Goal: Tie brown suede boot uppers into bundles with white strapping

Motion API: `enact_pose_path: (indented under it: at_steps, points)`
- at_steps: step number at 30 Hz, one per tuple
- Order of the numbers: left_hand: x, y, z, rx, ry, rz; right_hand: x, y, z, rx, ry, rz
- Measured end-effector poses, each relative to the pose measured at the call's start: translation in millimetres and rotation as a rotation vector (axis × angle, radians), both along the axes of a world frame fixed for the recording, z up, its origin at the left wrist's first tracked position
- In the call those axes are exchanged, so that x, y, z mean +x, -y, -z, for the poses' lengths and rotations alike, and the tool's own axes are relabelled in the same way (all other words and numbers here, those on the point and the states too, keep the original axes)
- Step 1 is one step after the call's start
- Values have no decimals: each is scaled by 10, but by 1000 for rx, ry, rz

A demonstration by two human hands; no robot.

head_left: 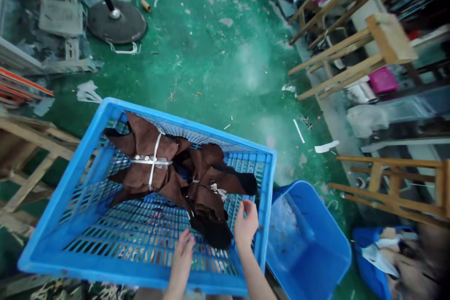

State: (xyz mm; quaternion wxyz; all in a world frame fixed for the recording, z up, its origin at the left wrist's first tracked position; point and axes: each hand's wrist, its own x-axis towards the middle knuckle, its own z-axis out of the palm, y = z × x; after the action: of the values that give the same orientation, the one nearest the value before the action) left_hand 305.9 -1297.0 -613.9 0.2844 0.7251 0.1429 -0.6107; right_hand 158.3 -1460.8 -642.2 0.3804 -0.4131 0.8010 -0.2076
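Left hand (183,247) and right hand (246,225) are hanging within a blue basket (105,275), lower centre; the left grip is looking wide, the right narrow, its hold unclear; brown bundles (206,166) are lying mid-frame.

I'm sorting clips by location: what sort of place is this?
Probably a workshop, perhaps for leather-like material: a strapped brown bundle lies in a blue crate, and pale scraps litter the green floor.
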Motion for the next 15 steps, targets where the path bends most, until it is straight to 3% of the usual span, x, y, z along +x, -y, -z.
enact_pose_path:
  at_steps: [2,4,7,10,12,14,15]
  points:
    - [28,-268,-200,-114,145,25,212,29,-89,-83,-103,-359]
    - [98,-558,-303,-115,240,27,486,82,-1,47,-203,-639]
    - [254,-817,-253,24,341,26,852,155,329,375,-300,-799]
    - [397,-626,-136,80,407,11,1039,213,581,504,-328,-832]
    - [451,-294,-193,58,497,5,1030,254,569,507,-342,-827]
    - [464,23,-474,50,639,13,894,285,389,496,-351,-842]
    - [452,107,-717,57,716,-1,777,290,242,480,-361,-857]
